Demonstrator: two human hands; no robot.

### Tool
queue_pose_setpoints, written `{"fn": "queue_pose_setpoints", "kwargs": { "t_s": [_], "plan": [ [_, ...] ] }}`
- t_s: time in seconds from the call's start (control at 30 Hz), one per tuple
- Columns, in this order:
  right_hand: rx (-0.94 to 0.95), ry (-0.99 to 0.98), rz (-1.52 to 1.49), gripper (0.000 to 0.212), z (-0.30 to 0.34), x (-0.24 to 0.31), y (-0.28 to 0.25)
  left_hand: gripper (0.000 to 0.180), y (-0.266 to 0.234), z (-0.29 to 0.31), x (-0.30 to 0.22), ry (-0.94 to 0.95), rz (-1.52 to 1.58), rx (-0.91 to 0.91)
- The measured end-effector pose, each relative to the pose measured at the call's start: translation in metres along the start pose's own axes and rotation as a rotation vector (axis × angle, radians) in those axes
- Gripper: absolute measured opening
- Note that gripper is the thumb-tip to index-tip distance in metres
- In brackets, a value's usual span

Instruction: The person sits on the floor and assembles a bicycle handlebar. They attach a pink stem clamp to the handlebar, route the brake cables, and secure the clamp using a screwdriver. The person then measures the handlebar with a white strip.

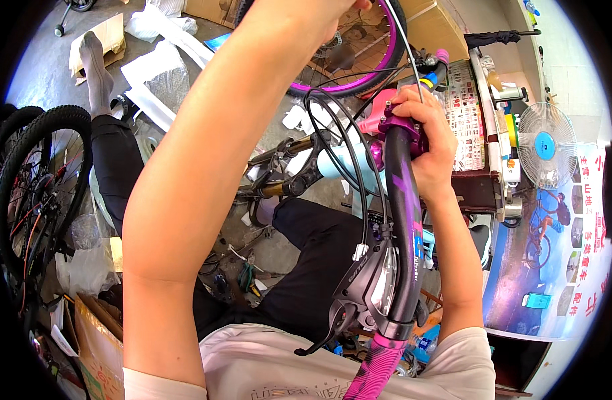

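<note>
A black bicycle handlebar (403, 193) with a pink grip (376, 367) and a brake lever with shifter (362, 287) runs up through the middle. My right hand (434, 137) is closed around the purple stem clamp (394, 123), fingers curled over its top. A thin metal rod (404, 40) slants down from the upper edge to those fingers. My left arm reaches across to the top, where my left hand (329, 27) is mostly cut off; what it holds is hidden. Black cables (346, 120) loop beside the light blue frame tube (339, 160) and the fork (286, 160).
A purple-rimmed wheel (382, 63) lies beyond the bar. Bicycle tyres (42, 133) stand at left, above a cardboard box (96, 347). White wrapping (156, 77) litters the floor. At right are a table (476, 183), a fan (546, 147) and a poster (519, 293).
</note>
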State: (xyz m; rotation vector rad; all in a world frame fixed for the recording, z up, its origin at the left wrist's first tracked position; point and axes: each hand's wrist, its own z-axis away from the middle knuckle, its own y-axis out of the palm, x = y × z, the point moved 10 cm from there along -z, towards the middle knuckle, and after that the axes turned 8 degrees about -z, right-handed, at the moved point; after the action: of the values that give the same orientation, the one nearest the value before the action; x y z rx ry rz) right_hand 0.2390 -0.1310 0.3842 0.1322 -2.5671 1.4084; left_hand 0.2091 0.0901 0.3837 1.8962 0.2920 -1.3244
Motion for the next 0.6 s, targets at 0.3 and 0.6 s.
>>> {"fn": "queue_pose_setpoints", "kwargs": {
  "t_s": [0.3, 0.6],
  "plan": [
    [0.002, -0.013, -0.012, 0.038, -0.002, 0.003, 0.002, 0.035, -0.009, 0.002, -0.007, 0.015, -0.046, -0.031],
    [-0.004, -0.008, -0.043, 0.038, -0.004, 0.004, 0.002, 0.019, 0.023, 0.026, -0.087, 0.932, -0.440, 0.254]
  ]
}}
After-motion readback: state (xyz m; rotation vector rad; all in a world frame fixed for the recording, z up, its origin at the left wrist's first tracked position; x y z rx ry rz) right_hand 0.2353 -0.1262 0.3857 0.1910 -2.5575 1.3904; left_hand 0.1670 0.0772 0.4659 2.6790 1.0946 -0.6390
